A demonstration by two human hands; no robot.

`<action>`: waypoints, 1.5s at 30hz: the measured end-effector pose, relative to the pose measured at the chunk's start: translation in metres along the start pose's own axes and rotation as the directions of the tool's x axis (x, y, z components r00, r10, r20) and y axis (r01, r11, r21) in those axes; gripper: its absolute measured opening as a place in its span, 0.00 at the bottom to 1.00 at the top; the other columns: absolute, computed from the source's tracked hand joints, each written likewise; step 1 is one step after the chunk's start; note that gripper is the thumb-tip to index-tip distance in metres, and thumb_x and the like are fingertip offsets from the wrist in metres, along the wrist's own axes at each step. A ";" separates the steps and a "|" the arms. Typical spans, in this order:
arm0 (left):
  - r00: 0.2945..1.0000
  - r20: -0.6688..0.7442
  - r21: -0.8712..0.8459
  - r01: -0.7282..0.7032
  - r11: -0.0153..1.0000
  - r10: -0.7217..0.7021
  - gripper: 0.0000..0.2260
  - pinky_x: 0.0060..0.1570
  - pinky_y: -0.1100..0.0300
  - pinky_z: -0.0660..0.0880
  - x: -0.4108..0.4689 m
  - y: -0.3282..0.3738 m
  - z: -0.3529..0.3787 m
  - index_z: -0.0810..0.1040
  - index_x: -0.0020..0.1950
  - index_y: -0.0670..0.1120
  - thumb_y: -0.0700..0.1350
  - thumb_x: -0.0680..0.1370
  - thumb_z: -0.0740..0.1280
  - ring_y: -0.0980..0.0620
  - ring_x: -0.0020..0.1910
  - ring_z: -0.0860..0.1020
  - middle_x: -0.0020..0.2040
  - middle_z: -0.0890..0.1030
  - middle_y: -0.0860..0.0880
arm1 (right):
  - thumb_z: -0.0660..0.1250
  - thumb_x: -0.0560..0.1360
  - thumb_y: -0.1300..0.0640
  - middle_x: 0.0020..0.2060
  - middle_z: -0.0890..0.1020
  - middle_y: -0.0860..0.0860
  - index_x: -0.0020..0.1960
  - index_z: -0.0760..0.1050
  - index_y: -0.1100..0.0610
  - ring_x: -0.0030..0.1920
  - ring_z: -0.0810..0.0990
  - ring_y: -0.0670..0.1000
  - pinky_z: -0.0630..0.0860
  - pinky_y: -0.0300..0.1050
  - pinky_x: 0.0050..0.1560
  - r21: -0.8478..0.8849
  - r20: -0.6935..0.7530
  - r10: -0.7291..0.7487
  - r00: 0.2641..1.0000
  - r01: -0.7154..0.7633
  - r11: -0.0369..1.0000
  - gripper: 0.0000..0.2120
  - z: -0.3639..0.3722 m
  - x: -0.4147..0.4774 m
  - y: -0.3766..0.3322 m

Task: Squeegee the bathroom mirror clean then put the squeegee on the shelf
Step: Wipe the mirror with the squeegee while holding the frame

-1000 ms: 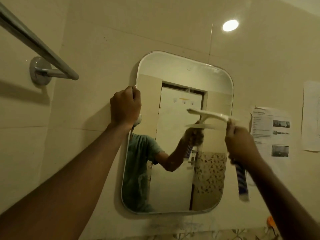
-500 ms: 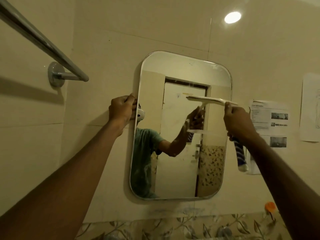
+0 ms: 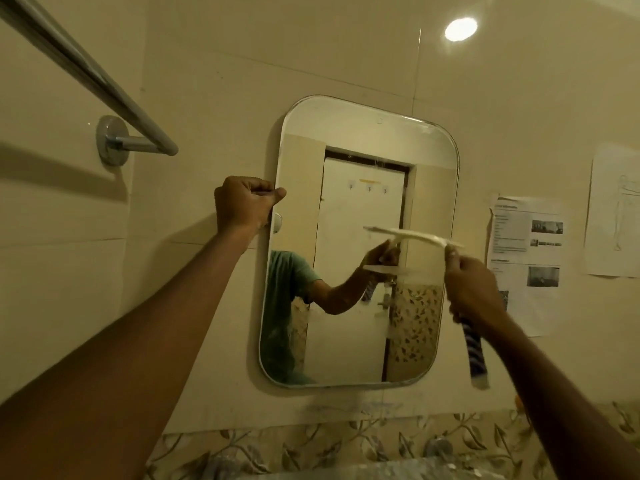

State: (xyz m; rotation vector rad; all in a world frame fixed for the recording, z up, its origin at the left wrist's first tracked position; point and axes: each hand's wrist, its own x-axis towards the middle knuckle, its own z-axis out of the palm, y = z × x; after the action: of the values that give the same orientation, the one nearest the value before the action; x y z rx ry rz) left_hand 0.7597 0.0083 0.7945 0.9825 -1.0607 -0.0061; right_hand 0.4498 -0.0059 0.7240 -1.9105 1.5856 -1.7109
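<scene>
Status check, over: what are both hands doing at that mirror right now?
Left hand gripping mirror edge. Right hand holding squeegee, blade on the glass's right side. Nothing in the way.

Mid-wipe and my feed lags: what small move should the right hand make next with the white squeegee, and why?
Probably draw the white squeegee straight down the rounded wall mirror. Its blade lies about level at mid-height on the right half, with glass below it. The right hand grips the striped handle, and the left hand steadies the mirror's left edge.
</scene>
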 end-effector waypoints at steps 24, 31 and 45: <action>0.991 0.053 0.363 -0.134 0.922 0.124 0.19 0.33 0.56 0.69 -0.041 -0.038 -0.003 0.77 0.38 0.41 0.52 0.82 0.60 0.51 0.30 0.72 0.30 0.74 0.48 | 0.49 0.83 0.48 0.30 0.75 0.57 0.38 0.71 0.59 0.26 0.73 0.53 0.77 0.50 0.28 0.008 -0.035 -0.084 0.996 0.084 0.996 0.22 0.013 0.006 0.008; 0.980 0.016 0.445 -0.184 0.876 0.197 0.20 0.36 0.59 0.64 -0.052 -0.046 0.002 0.80 0.49 0.37 0.52 0.83 0.57 0.49 0.39 0.74 0.40 0.80 0.42 | 0.48 0.82 0.46 0.29 0.79 0.55 0.40 0.75 0.58 0.28 0.77 0.54 0.79 0.53 0.31 -0.094 -0.014 0.058 0.998 -0.059 0.994 0.24 0.071 -0.082 0.101; 0.974 0.016 0.473 -0.208 0.856 0.227 0.22 0.40 0.59 0.66 -0.053 -0.047 0.002 0.80 0.51 0.36 0.52 0.83 0.56 0.40 0.47 0.80 0.47 0.83 0.37 | 0.49 0.83 0.47 0.34 0.80 0.62 0.40 0.74 0.60 0.31 0.79 0.61 0.80 0.54 0.33 0.007 -0.015 -0.031 0.999 0.031 0.999 0.24 0.044 -0.034 0.059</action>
State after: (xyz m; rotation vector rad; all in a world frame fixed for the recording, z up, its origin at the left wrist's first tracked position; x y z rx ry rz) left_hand 0.7506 0.0019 0.7249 1.2877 -1.1573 0.4799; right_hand 0.4555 -0.0295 0.6473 -1.9338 1.5606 -1.7442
